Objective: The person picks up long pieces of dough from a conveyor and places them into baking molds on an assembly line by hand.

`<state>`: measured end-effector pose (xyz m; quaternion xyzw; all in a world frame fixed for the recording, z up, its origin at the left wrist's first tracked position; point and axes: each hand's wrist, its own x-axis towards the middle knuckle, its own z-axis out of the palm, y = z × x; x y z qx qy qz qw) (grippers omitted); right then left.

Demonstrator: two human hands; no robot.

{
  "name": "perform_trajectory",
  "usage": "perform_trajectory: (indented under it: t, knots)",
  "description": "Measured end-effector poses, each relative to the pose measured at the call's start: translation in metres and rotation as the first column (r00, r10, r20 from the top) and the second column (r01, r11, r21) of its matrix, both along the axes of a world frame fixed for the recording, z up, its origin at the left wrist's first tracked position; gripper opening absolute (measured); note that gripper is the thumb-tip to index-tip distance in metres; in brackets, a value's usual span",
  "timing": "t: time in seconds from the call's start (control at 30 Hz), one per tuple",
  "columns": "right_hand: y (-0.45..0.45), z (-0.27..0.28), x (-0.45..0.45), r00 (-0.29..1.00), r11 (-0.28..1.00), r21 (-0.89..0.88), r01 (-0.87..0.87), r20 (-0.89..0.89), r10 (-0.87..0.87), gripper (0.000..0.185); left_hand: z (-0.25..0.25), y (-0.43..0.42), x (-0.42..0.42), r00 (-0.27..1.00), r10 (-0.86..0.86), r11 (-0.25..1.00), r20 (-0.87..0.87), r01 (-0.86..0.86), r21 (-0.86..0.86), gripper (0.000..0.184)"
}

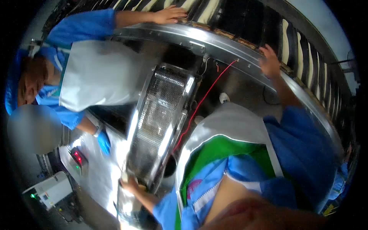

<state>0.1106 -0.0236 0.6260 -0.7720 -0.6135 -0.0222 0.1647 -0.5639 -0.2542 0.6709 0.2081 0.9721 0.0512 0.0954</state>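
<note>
My left hand (131,186) is at the near end of a metal mesh conveyor (155,111). Its fingers are closed around a small pale piece (125,176) that looks like dough, though blur hides its exact shape. Beside that hand another pale piece (142,187) lies at the conveyor's end. My right hand (270,63) is raised at the metal rim (245,53) of a large curved machine, fingers apart and holding nothing. Close to it, long pale dough strips (285,40) lie in dark slots of the machine.
A co-worker in a white apron (97,73) stands across the mesh conveyor, one bare hand (170,15) on the machine, the other gloved in blue (103,142) over a shiny metal table (101,172). A red cable (203,97) hangs from the rim. A display box (78,158) glows red.
</note>
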Motion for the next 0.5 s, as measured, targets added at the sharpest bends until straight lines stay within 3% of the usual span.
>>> perform_trajectory:
  t: [0.07,0.13,0.17,0.2,0.23,0.3,0.37,0.43,0.47,0.5]
  knots:
    - [0.004,0.002,-0.022,0.984,0.985,0.066,-0.159,-0.070,0.164,0.048,0.046,-0.001,0.013,0.997,0.061,0.974,0.042,-0.068,0.216,0.063]
    - [0.015,-0.002,-0.047,0.914,0.939,0.100,-0.330,-0.213,0.344,0.048,0.061,-0.011,-0.008,0.994,0.027,0.833,0.101,-0.078,0.548,0.059]
    - [0.021,-0.002,-0.060,0.852,0.904,0.088,-0.419,-0.305,0.425,0.049,0.102,0.016,0.053,0.986,0.059,0.818,0.156,-0.137,0.559,0.050]
    - [0.029,0.000,-0.072,0.719,0.860,-0.010,-0.510,-0.554,0.420,0.051,0.142,0.042,0.112,0.974,0.091,0.800,0.209,-0.196,0.567,0.041]
    - [0.036,0.005,-0.084,0.542,0.785,-0.073,-0.615,-0.762,0.354,0.053,0.139,0.053,0.124,0.960,-0.279,0.555,-0.004,0.164,0.816,0.056]
    - [0.042,0.023,-0.109,0.280,0.682,-0.210,-0.700,-0.960,-0.008,0.058,0.141,0.083,0.135,0.961,-0.276,0.348,-0.007,0.107,0.932,0.050]
    - [0.056,0.041,-0.127,-0.047,0.560,-0.231,-0.796,-0.899,-0.436,0.064,0.161,0.135,0.211,0.925,-0.335,0.048,0.181,-0.175,0.983,0.049]
    - [0.078,0.054,-0.120,-0.367,0.602,-0.040,-0.798,-0.759,-0.538,0.067,0.147,0.173,0.240,0.535,-0.837,-0.090,0.114,-0.341,0.936,0.049]
    - [0.086,0.077,-0.109,-0.562,0.729,0.104,-0.677,-0.712,-0.420,0.071,0.137,0.197,0.259,0.275,-0.961,-0.098,-0.041,-0.195,0.976,0.049]
    - [0.100,0.088,-0.089,-0.667,0.768,0.221,-0.601,-0.668,-0.330,0.060,0.133,0.218,0.293,0.132,-0.990,-0.068,-0.045,-0.172,0.983,0.049]
